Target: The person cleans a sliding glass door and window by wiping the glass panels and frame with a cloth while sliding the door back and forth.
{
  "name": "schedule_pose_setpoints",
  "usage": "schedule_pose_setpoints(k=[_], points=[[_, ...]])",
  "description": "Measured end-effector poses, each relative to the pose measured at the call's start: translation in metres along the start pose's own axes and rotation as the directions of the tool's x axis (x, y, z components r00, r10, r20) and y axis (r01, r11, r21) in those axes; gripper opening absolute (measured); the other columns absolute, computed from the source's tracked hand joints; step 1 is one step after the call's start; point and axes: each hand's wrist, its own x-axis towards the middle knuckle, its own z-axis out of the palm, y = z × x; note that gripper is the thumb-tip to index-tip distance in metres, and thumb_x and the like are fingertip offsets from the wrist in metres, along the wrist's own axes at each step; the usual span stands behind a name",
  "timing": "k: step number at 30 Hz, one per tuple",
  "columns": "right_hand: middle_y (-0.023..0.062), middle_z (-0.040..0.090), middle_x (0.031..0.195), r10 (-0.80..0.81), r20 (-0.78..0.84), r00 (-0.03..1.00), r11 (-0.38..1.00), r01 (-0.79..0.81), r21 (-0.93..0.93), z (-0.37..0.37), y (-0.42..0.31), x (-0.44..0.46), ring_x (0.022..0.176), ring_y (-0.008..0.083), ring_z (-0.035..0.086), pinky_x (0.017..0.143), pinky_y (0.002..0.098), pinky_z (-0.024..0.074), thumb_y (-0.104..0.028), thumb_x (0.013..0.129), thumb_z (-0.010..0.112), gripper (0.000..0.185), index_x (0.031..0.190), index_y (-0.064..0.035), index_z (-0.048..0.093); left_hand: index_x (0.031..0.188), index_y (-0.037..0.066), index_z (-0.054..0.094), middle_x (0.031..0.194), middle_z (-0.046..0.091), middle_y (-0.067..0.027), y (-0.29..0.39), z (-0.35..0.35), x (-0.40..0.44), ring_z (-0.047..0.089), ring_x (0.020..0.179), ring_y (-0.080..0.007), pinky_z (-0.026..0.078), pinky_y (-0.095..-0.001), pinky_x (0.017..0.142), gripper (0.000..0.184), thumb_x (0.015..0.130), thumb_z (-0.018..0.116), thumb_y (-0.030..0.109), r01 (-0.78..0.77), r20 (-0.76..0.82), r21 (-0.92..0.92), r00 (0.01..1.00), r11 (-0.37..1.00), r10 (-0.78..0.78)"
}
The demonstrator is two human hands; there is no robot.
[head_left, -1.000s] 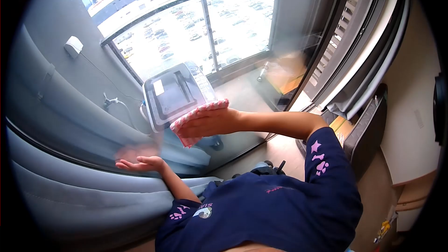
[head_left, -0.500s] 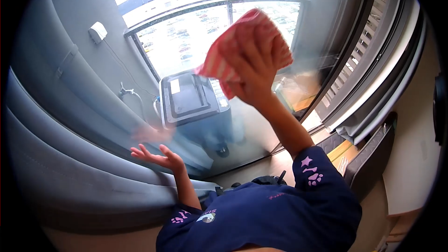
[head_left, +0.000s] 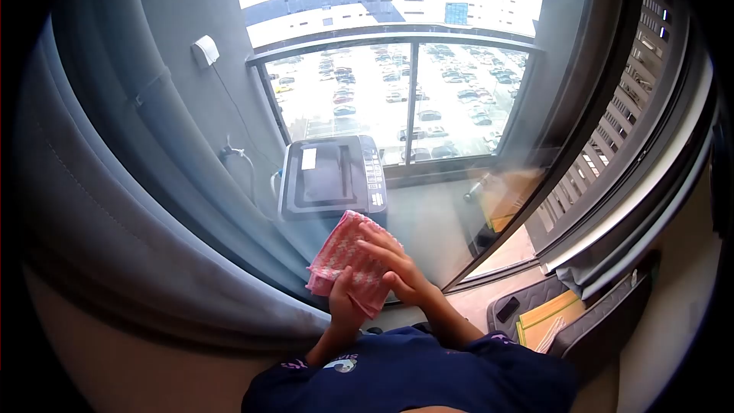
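Note:
A folded pink-and-white patterned cloth (head_left: 340,254) is in front of my body, low before the glass pane. My left hand (head_left: 347,304) grips its lower edge, thumb on top and the other fingers hidden beneath. Across the cloth's right side lies my right hand (head_left: 401,271), its fingers stretched out flat on the fabric. Behind the glass pane (head_left: 428,237), a dark top-loading washing machine (head_left: 325,176) stands just beyond the cloth.
Grey curtains (head_left: 115,206) hang along the left. At the right are a dark door frame (head_left: 527,222) and a quilted grey seat (head_left: 527,302) bearing a yellow-edged item (head_left: 552,317) and a phone-like dark object (head_left: 507,307). A balcony railing (head_left: 397,37) crosses beyond the glass.
My right hand has come down from high on the glass with the cloth. My left hand, empty and spread before, now holds the cloth. The view has tilted up.

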Motion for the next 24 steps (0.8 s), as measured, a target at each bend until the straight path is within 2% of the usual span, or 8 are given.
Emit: schedule_pose_setpoints(k=[3,5,7,11,13,15,18,24], points=[[0.0192,0.033,0.134,-0.024,-0.410,0.912,0.952,-0.104,-0.287,-0.047,0.003,-0.023,0.128,0.0323,0.025,0.103,0.0446,0.0160,-0.043,0.088,0.040,0.051,0.118,-0.0020,0.047,0.126,0.001,0.032,0.126,0.042,-0.0145,0.020,0.012,0.012,0.043,0.114,-0.0287,0.031,-0.0437,0.097,0.049,0.086,0.047,0.025,-0.359,-0.069,0.066,0.929,0.931,0.364],[0.0181,0.036,0.132,-0.157,-0.734,0.661,0.850,-0.288,-0.441,-0.085,0.015,-0.042,0.127,0.0306,0.026,0.103,0.0439,0.0171,-0.033,0.087,0.044,0.043,0.119,-0.0042,0.044,0.123,0.001,0.035,0.115,0.047,-0.0106,0.046,0.022,0.029,0.046,0.105,-0.0237,0.035,-0.0388,0.091,0.056,0.081,0.057,0.032,-0.758,0.014,0.410,0.562,0.508,0.827],[0.0169,0.030,0.135,-0.256,-0.880,0.400,0.757,-0.483,-0.440,-0.127,0.020,-0.055,0.127,0.0276,0.024,0.105,0.0403,0.0146,-0.023,0.085,0.048,0.046,0.124,-0.0005,0.036,0.123,0.002,0.036,0.118,0.044,-0.0126,0.071,0.017,0.052,0.043,0.109,-0.0241,0.033,-0.0367,0.093,0.052,0.083,0.055,0.027,-0.744,0.232,0.642,0.416,0.183,0.879],[0.0166,0.029,0.134,-0.159,-0.897,0.412,0.790,-0.492,-0.366,-0.223,0.041,-0.071,0.122,0.0267,0.032,0.102,0.0341,0.0233,-0.027,0.085,0.053,0.063,0.133,-0.0022,0.021,0.120,0.004,0.043,0.117,0.047,-0.0162,0.099,0.023,0.115,0.045,0.107,-0.0301,0.032,-0.0401,0.095,0.041,0.085,0.052,0.025,-0.604,0.763,0.635,0.394,-0.482,0.513],[0.0189,0.021,0.138,-0.177,-0.885,0.430,0.861,-0.369,-0.351,-0.258,0.038,-0.061,0.127,0.0263,0.024,0.104,0.0344,0.0166,-0.034,0.080,0.060,0.076,0.134,0.0005,0.019,0.122,0.005,0.043,0.121,0.044,-0.0169,0.079,0.042,0.110,0.038,0.116,-0.0318,0.024,-0.0460,0.100,0.048,0.081,0.057,0.025,-0.166,0.924,0.167,0.371,-0.972,0.095],[0.0174,0.026,0.136,-0.095,-0.800,0.592,0.847,-0.374,-0.378,-0.308,0.053,-0.072,0.125,0.0246,0.027,0.104,0.0329,0.0189,-0.042,0.076,0.063,0.084,0.133,0.0025,0.020,0.120,0.017,0.048,0.127,0.044,-0.0003,0.048,0.020,0.101,0.034,0.122,-0.0248,0.012,-0.0425,0.106,0.043,0.078,0.057,0.023,-0.404,0.856,0.166,0.512,-0.900,-0.072],[0.0134,0.036,0.132,0.324,-0.688,0.649,0.932,-0.346,0.112,-0.365,0.091,-0.097,0.119,0.0247,0.037,0.101,0.0348,0.0261,-0.048,0.080,0.055,0.075,0.132,-0.0010,0.026,0.121,0.025,0.048,0.129,0.043,0.0059,0.043,0.007,0.102,0.030,0.125,-0.0187,0.008,-0.0440,0.106,0.045,0.078,0.057,0.028,-0.339,0.810,-0.074,0.529,-0.938,-0.255],[0.0103,0.041,0.126,0.421,-0.586,0.692,0.880,-0.156,0.449,-0.366,0.102,-0.096,0.114,0.0232,0.041,0.097,0.0336,0.0339,-0.049,0.071,0.065,0.085,0.129,0.0013,0.029,0.126,0.016,0.040,0.130,0.040,-0.0105,0.172,0.139,0.131,0.034,0.121,-0.0322,0.020,-0.0481,0.102,0.060,0.074,0.063,0.035,0.025,0.999,-0.021,0.036,-0.999,-0.020]])
